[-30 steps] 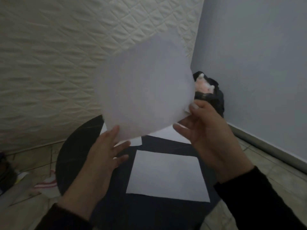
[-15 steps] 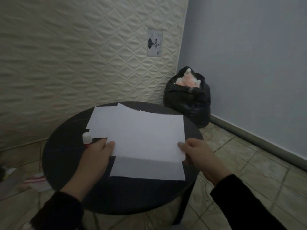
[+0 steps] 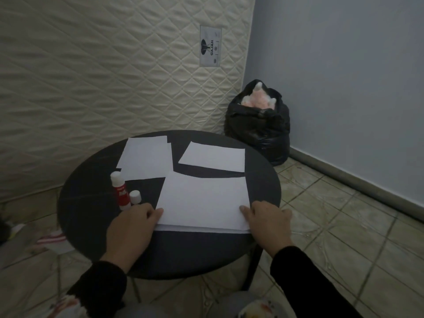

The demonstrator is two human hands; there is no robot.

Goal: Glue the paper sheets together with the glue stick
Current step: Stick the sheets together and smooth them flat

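Observation:
A white paper sheet (image 3: 204, 200) lies on the round dark table (image 3: 89, 210), almost covering a second sheet (image 3: 202, 229) whose front strip shows below it. My left hand (image 3: 133, 228) holds the top sheet's near left corner, thumb on the paper. At the near right corner my right hand (image 3: 268, 223) holds it the same way. Just left of the sheets stands a red and white glue stick (image 3: 120, 191), uncapped, with its white cap (image 3: 135, 196) beside it.
Two more white sheets lie at the table's back, a left sheet (image 3: 146, 159) and a right sheet (image 3: 213, 159). A quilted mattress (image 3: 114, 65) leans behind. A full black bag (image 3: 259, 125) sits in the corner on the tiled floor (image 3: 332, 226).
The sheet held up in the air has come down flat onto the sheet on the table. Both hands moved down with it to its near corners.

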